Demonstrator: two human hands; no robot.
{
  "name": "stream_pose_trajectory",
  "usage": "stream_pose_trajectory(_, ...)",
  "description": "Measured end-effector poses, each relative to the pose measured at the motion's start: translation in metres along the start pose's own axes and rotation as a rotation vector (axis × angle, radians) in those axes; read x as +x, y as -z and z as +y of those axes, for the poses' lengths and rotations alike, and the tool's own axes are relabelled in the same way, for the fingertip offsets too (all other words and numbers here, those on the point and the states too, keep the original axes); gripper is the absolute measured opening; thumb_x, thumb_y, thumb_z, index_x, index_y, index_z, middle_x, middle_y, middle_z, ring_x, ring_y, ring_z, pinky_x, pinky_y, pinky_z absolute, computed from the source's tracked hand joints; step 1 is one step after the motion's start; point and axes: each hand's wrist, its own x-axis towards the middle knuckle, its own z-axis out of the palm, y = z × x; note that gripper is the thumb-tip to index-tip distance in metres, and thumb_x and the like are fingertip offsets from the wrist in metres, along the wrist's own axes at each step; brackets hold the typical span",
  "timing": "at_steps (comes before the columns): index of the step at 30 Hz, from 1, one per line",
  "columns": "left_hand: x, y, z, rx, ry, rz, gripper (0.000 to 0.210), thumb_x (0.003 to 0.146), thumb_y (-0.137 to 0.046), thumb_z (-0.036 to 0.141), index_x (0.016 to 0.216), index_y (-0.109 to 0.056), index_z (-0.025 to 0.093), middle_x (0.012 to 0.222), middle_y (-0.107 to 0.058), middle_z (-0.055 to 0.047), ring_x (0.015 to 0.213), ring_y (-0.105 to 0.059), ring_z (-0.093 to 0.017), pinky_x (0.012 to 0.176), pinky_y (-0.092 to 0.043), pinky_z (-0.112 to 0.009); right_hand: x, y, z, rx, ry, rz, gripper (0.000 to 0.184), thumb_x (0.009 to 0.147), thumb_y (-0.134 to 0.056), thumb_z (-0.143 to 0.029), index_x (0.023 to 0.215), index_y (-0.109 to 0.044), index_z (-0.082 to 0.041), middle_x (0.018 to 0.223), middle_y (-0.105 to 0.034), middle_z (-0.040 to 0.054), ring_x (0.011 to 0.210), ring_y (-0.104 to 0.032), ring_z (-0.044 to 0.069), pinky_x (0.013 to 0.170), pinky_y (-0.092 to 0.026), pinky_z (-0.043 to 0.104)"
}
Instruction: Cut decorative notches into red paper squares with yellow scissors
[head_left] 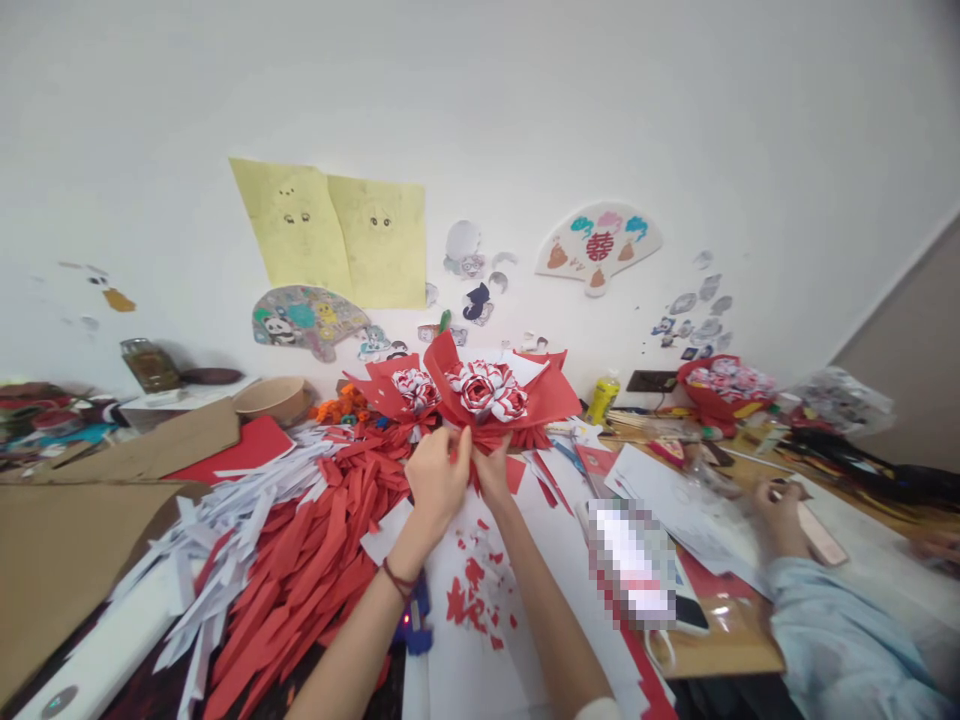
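A bouquet of red-and-white paper flowers [489,392] stands wrapped in red paper in front of me. Its gathered lower end is between my two hands. My left hand [437,470] has its fingers curled and pinched against the wrapping at the left. From the right, my right hand [493,470] grips the same gathered paper, fingers partly hidden behind it. Just left of it is a smaller wrapped paper flower bunch [415,390]. Under my forearms lie white paper sheets [457,675] strewn with red paper scraps [471,592].
At the left are piles of red paper strips [315,560] and white paper strips [184,570], near brown cardboard [67,570]. A phone [634,565] with a blurred screen lies to the right. Farther right, another person's hand [778,515] rests by papers. A yellow bottle [602,398] stands near the wall.
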Motion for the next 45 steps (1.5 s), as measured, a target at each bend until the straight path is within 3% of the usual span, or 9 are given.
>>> stream_pose_trajectory(3, 0.015, 0.006, -0.006, 0.042, 0.172, -0.009, 0.046, 0.087, -0.044, 0.057, 0.109, -0.054, 0.017, 0.079, -0.071, -0.009, 0.077, -0.068, -0.027, 0.067, -0.048, -0.035, -0.020, -0.078, 0.060, -0.034, -0.034, -0.029, 0.036, 0.091, -0.057, -0.035, 0.122, -0.054, -0.016, 0.121, -0.058, 0.0092, 0.103, -0.060, 0.022, 0.085, -0.053, 0.042)
stream_pose_trajectory(6, 0.032, 0.003, -0.009, 0.054, 0.280, -0.058, 0.050, 0.085, -0.050, 0.052, 0.120, -0.047, 0.017, 0.082, -0.072, -0.011, 0.080, -0.069, -0.030, 0.066, -0.047, -0.034, -0.033, -0.156, 0.127, -0.069, -0.067, -0.062, 0.036, 0.091, -0.057, -0.035, 0.122, -0.054, -0.016, 0.120, -0.058, 0.0092, 0.103, -0.060, 0.022, 0.085, -0.054, 0.043)
stream_pose_trajectory(10, 0.046, -0.006, -0.014, 0.046, 0.365, -0.139, 0.048, 0.083, -0.055, 0.048, 0.120, -0.049, 0.018, 0.096, -0.071, -0.016, 0.089, -0.068, -0.033, 0.072, -0.048, -0.037, -0.034, -0.210, 0.193, -0.073, -0.060, -0.092, 0.047, 0.087, -0.063, -0.032, 0.129, -0.048, -0.018, 0.123, -0.058, 0.0091, 0.107, -0.060, 0.022, 0.091, -0.051, 0.045)
stream_pose_trajectory(13, 0.052, -0.014, -0.020, 0.024, 0.391, -0.197, 0.041, 0.084, -0.059, 0.042, 0.117, -0.055, 0.019, 0.104, -0.068, -0.016, 0.098, -0.066, -0.031, 0.079, -0.049, -0.037, -0.025, -0.206, 0.215, -0.085, -0.058, -0.092, 0.079, 0.072, -0.074, -0.029, 0.138, -0.031, -0.025, 0.124, -0.060, 0.0056, 0.112, -0.059, 0.019, 0.099, -0.047, 0.042)
stream_pose_trajectory(21, 0.061, -0.060, -0.028, -0.052, 0.430, -0.282, 0.035, 0.088, -0.059, 0.034, 0.118, -0.056, 0.018, 0.118, -0.059, -0.008, 0.105, -0.060, -0.021, 0.086, -0.052, -0.039, 0.000, -0.172, 0.217, -0.117, -0.120, -0.117, 0.090, 0.055, -0.080, -0.019, 0.132, -0.034, -0.027, 0.123, -0.063, 0.0069, 0.103, -0.064, 0.020, 0.095, -0.050, 0.043)
stream_pose_trajectory(26, 0.053, -0.090, -0.028, -0.101, 0.475, -0.282, 0.034, 0.088, -0.059, 0.034, 0.118, -0.056, 0.018, 0.118, -0.059, -0.008, 0.104, -0.060, -0.021, 0.086, -0.053, -0.039, 0.009, -0.159, 0.210, -0.129, -0.148, -0.119, 0.083, 0.058, -0.081, -0.029, 0.129, -0.039, -0.024, 0.120, -0.065, 0.0082, 0.105, -0.065, 0.023, 0.090, -0.054, 0.044)
stream_pose_trajectory(32, 0.049, -0.108, -0.027, -0.144, 0.511, -0.272, 0.036, 0.089, -0.057, 0.035, 0.120, -0.055, 0.017, 0.119, -0.059, -0.009, 0.103, -0.060, -0.021, 0.086, -0.053, -0.040, 0.017, -0.147, 0.212, -0.254, -0.106, 0.104, 0.088, 0.066, -0.072, -0.029, 0.141, -0.025, -0.022, 0.136, -0.052, 0.0144, 0.107, -0.064, 0.022, 0.091, -0.053, 0.039)
stream_pose_trajectory(42, 0.061, -0.112, -0.032, -0.148, 0.533, -0.313, 0.036, 0.088, -0.058, 0.035, 0.120, -0.055, 0.018, 0.119, -0.059, -0.008, 0.104, -0.060, -0.021, 0.086, -0.053, -0.040, 0.035, -0.162, 0.215, -0.435, -0.057, 0.228, 0.090, 0.065, -0.074, -0.024, 0.141, -0.028, -0.018, 0.125, -0.062, 0.0111, 0.110, -0.061, 0.023, 0.094, -0.048, 0.035)
stream_pose_trajectory(45, 0.061, -0.111, -0.033, -0.149, 0.536, -0.311, 0.035, 0.089, -0.057, 0.035, 0.119, -0.055, 0.018, 0.119, -0.059, -0.008, 0.104, -0.060, -0.021, 0.086, -0.053, -0.040, 0.034, -0.165, 0.214, -0.465, -0.049, 0.242, 0.075, 0.074, -0.071, -0.026, 0.139, -0.034, -0.017, 0.126, -0.060, 0.0111, 0.113, -0.059, 0.024, 0.098, -0.046, 0.039)
